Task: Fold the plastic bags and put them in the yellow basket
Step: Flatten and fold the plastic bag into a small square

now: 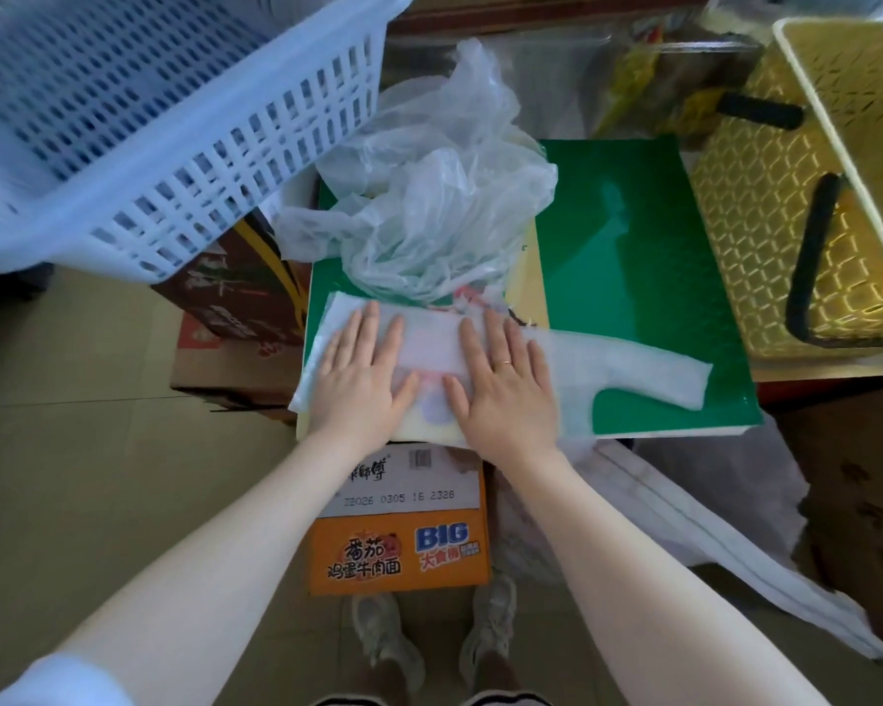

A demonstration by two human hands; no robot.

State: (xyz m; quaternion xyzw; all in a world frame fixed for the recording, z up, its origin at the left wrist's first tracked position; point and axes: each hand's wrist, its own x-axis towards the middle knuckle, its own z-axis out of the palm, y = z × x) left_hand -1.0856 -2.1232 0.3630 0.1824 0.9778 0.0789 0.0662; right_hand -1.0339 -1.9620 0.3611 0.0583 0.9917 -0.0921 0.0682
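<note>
Where green board (648, 277) tops boxes: both hands (432, 379) flat on bag (607, 364).

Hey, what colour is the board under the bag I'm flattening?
Green: the board under the flattened bag is a plain glossy green, seen in the head view.

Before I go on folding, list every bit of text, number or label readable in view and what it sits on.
"BIG" on the orange carton front.
"番茄鸡蛋牛肉面" on the same orange front.
"大食桶" under "BIG".
"0305 16 2388", after a less clear code, on the carton's white top flap.
Brand characters and barcode on that flap: partly hidden, not surely readable.
Print on the brown box: too blurred.
Red print on the flattened plastic bag: unreadable.
</note>
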